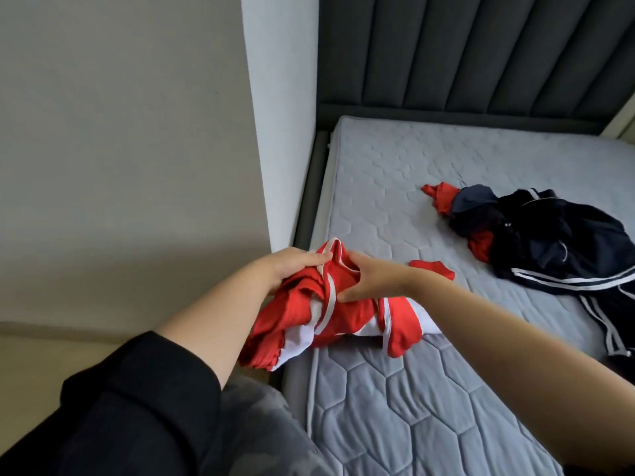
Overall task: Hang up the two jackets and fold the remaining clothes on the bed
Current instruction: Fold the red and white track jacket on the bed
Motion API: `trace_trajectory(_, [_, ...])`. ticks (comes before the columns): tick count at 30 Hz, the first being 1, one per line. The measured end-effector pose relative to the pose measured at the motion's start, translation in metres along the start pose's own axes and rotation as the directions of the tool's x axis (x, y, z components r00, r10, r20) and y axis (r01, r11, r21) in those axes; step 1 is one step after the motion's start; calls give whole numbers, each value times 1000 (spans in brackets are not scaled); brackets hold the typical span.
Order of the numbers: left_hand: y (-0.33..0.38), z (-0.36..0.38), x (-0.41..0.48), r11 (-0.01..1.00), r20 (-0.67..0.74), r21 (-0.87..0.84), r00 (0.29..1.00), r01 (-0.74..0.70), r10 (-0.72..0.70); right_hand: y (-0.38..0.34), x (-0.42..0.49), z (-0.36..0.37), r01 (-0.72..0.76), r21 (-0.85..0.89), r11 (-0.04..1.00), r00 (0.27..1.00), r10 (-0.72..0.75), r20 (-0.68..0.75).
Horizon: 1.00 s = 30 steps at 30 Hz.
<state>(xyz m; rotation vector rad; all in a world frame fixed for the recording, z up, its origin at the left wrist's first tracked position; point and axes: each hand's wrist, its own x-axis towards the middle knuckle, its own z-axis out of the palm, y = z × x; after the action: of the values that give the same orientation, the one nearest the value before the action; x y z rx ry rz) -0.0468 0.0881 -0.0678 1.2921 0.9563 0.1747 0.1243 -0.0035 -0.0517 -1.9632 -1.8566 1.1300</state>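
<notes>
Black sleeve (137, 389) pushed up left forearm, right forearm bare

Two hands (295, 269) – one bed (429, 407) (clothes uncountable)

garment in hands (347, 304): red, white trim
pile (549, 242): navy, white stripes, red
mattress (395, 187): grey hexagon quilting
headboard (464, 53): dark grey

The single head-worn view looked forward and down from beside the left edge of the grey quilted mattress (395, 187), close above both forearms, facing the dark padded headboard (464, 53) and pale wall (120, 115).
</notes>
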Motion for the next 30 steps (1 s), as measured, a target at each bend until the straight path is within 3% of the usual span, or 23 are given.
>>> trace_trajectory(3, [10, -3, -15, 994, 6, -100, 999, -40, 41, -9, 1, 11, -7, -40, 999, 982, -1, -188])
trace_trajectory(6, [27, -15, -34, 972, -17, -162, 986, -167, 167, -28, 1, 17, 54, 201, 978, 922, 28, -386])
trace_trajectory(8, [38, -28, -54, 960, -87, -120, 966, -254, 245, -51, -1, 17, 140, 355, 924, 894, 36, -446])
trace_trajectory(11, [51, -52, -94, 933, -238, -35, 909, -359, 341, -101, -1, 20, 271, 445, 854, 860, -7, -511])
trace_trajectory(15, [62, -92, -171, 865, -296, -111, 847, -489, 441, -182, -1, 28, 406, 511, 758, 825, -63, -562])
trace_trajectory(18, [57, -123, -237, 808, -318, -154, 803, -569, 505, -248, 2, 37, 483, 553, 679, 805, -96, -586])
trace_trajectory(21, [44, -149, -296, 746, -462, -80, 688, -661, 559, -312, 5, 49, 548, 586, 597, 798, -162, -581])
trace_trajectory(25, [21, -185, -369, 836, -586, 167, 629, -523, 511, -382, 6, 67, 542, 621, 566, 827, -231, -512])
trace_trajectory(30, [8, -221, -445, 844, -810, 132, 434, -520, 395, -446, 2, 88, 486, 743, 461, 871, -326, -367])
